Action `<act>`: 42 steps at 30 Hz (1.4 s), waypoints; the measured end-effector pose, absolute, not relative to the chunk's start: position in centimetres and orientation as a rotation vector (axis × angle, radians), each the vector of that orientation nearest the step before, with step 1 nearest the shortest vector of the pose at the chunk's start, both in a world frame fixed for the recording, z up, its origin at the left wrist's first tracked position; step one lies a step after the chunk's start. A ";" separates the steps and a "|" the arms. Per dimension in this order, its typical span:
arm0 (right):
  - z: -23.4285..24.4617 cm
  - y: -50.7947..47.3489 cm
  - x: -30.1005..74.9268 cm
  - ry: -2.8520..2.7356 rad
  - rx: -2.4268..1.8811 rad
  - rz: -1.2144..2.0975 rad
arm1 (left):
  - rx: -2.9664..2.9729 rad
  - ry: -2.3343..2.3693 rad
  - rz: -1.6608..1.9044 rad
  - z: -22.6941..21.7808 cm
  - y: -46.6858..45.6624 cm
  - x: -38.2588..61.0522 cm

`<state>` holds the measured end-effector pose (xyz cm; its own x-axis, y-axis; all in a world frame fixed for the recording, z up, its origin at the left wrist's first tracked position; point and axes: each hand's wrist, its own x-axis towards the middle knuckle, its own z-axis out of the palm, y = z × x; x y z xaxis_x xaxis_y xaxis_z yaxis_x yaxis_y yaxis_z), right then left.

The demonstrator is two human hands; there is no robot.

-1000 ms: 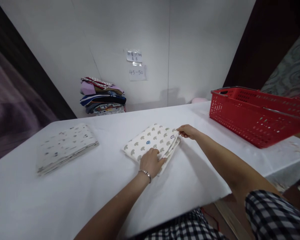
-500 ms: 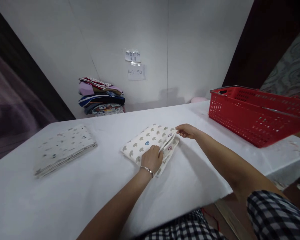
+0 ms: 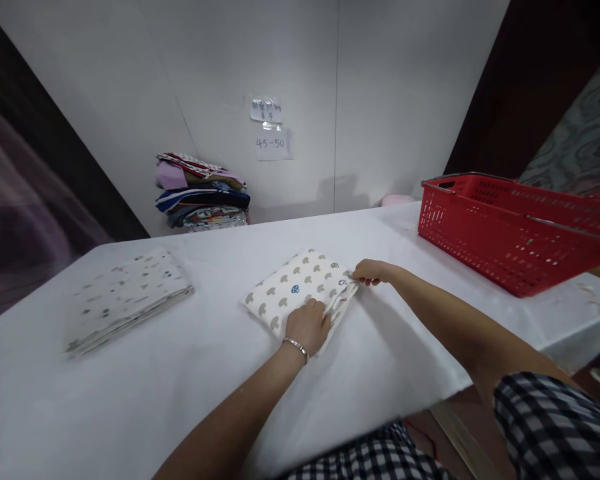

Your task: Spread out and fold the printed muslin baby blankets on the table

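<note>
A folded white cloth (image 3: 300, 283) printed with mushrooms lies on the white-covered table, most mushrooms beige, one blue. My right hand (image 3: 373, 271) pinches its far right corner between thumb and fingers. At the near right edge, my left hand (image 3: 309, 325) has its fingers curled over the fold, with the thumb along the side; a silver bracelet is on that wrist. Between the two hands the layers along the right edge lie close together. Another folded cloth (image 3: 130, 293), white with small dark and grey prints, rests flat at the left, apart from both hands.
A red perforated basket (image 3: 500, 233) with metal handles stands on the right of the table (image 3: 220, 400). Against the back wall is a stack of folded fabrics (image 3: 203, 193). Paper signs (image 3: 273, 144) are taped above it. Something pink (image 3: 397, 199) shows behind the table's far edge.
My right hand has lowered slightly toward me with the cloth's corner. The gap between the layers at the right edge has narrowed. My left hand has shifted a little right and nearer.
</note>
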<state>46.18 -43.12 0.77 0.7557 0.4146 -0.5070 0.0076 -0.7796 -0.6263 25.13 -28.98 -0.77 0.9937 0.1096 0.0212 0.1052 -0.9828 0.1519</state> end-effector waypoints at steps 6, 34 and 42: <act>1.7 -43.3 46.7 -0.323 -2.245 0.737 | 2.990 0.166 0.048 -0.8 -29.0 24.9; 0.4 -42.9 46.9 -0.269 -2.108 1.158 | 3.029 0.189 0.097 -0.5 -29.1 24.6; 0.2 -42.7 47.3 -0.264 -2.280 1.143 | 3.008 0.153 0.079 -0.9 -29.1 24.7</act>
<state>47.32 -42.69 0.16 0.6155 0.4116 -0.6721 -0.0750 -0.8183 -0.5698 24.72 -29.12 -0.91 0.9935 0.1045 0.0457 0.0978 -0.9866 0.1305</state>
